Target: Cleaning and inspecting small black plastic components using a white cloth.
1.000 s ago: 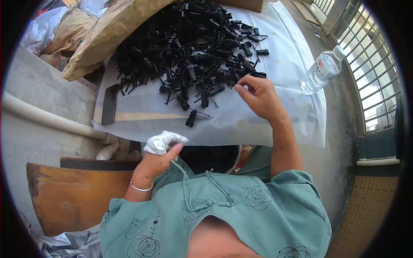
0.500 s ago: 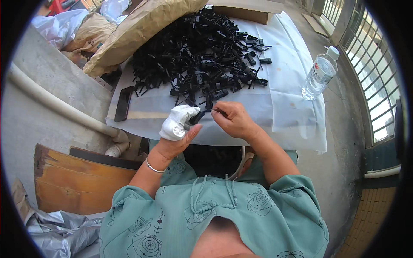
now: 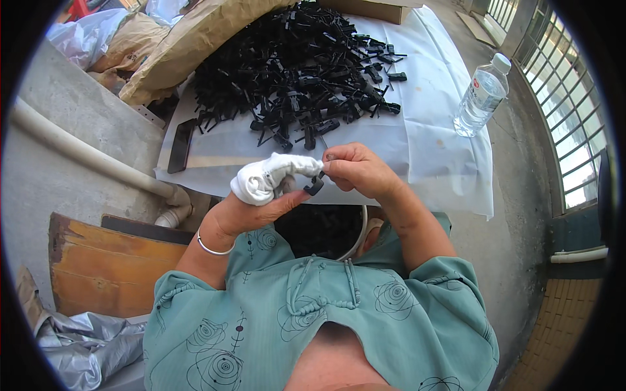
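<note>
My left hand (image 3: 270,189) has white cloth over its fingers, while the thumb is bare. Between thumb and covered fingers it grips a small black plastic part (image 3: 315,186) with a curved, clip-like end. My right hand (image 3: 360,171) meets it from the right, thumb and forefinger pinched at the part's upper end. What those fingertips hold is mostly hidden; a thin line, perhaps a rod, shows just above them. Beyond both hands lies a large heap of similar black parts (image 3: 287,72) with thin stems, a few loose ones at its near edge.
White sheeting (image 3: 430,130) covers the table. A clear water bottle (image 3: 482,98) stands at its right edge, a dark phone (image 3: 182,146) lies at the left. Brown paper (image 3: 189,49) borders the heap. Between my knees sits a pale-rimmed container (image 3: 362,234) with dark contents.
My left hand has turned, its covered fingers now reaching across to the right fingertips. The black part has shifted slightly right and down, below the right hand's pinch.
</note>
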`<state>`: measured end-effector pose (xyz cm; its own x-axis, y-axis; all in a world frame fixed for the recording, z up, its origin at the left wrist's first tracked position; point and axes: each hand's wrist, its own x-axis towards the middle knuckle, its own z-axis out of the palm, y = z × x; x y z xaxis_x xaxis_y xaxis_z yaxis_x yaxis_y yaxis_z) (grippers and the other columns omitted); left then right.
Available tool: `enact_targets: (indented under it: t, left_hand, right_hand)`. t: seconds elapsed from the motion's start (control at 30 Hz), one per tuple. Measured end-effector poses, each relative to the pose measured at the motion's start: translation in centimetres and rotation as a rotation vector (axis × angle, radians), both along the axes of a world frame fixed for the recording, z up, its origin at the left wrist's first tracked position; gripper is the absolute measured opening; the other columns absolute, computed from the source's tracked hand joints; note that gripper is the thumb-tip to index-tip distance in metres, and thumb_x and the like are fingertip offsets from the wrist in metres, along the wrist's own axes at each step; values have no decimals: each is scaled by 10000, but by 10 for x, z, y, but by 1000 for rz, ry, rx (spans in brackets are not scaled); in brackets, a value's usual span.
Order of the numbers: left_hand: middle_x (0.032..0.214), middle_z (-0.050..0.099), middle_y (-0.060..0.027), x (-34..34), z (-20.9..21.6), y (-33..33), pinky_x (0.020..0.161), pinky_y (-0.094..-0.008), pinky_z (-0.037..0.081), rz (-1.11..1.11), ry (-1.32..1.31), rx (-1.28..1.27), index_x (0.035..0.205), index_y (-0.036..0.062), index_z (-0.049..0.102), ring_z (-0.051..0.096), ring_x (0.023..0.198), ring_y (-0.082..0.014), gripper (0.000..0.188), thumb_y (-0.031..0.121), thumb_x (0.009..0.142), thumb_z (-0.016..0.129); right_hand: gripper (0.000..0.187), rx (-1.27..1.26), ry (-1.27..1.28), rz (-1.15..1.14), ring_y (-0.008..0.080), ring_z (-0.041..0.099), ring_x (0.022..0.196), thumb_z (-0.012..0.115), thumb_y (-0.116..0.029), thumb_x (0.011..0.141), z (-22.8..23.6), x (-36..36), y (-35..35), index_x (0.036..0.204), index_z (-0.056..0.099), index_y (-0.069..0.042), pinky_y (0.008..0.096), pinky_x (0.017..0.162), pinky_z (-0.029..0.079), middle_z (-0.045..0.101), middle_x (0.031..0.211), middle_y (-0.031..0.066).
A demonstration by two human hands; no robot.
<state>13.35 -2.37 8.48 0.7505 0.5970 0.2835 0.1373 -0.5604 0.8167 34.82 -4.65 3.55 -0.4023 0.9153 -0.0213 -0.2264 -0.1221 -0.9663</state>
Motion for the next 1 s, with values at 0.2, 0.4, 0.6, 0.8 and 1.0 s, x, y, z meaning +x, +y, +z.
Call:
enact_targets:
  t: [0.2,0.4,0.6,0.8,1.0]
  left_hand:
    - [848,613,-23,6,-6,-2,590,-175,409,-3,-59,-299,1056,43,587,524,679,-57,290,11,779,670]
    - [873,551,-3,11,-19,3,506,-169,406,195,-382,-593,1154,38,461,497,638,-36,310,93,873,579]
    - [868,559,-19,20,-43,-4,503,-174,427,274,-347,-570,1129,21,465,519,643,-38,265,124,899,549]
    - [865,569,-17,21,-40,-7,545,-191,443,135,-338,-608,1131,13,463,525,638,-45,264,56,878,527]
    - [848,568,-18,23,-47,-3,574,-183,431,412,-227,-376,1088,-14,531,499,672,-24,270,9,824,579]
  right_hand:
    - [167,-48,104,23,30,296,461,525,-127,869,-5,-2,-1,722,538,-49,199,409,208,396,558,-56]
    - [211,668,-586,-588,118,431,479,665,-132,774,-6,-20,-9,933,573,-29,275,473,380,413,554,23]
    - [207,1096,-560,-540,187,471,473,716,-98,723,-6,-41,-14,840,554,-45,282,468,394,501,633,52]
    - [204,400,-405,-535,95,400,524,601,-171,867,-5,-36,-2,765,517,-16,251,480,361,502,653,26]
    - [237,477,-457,-316,167,454,594,530,-189,903,-2,-23,-3,774,510,9,308,551,394,509,657,106]
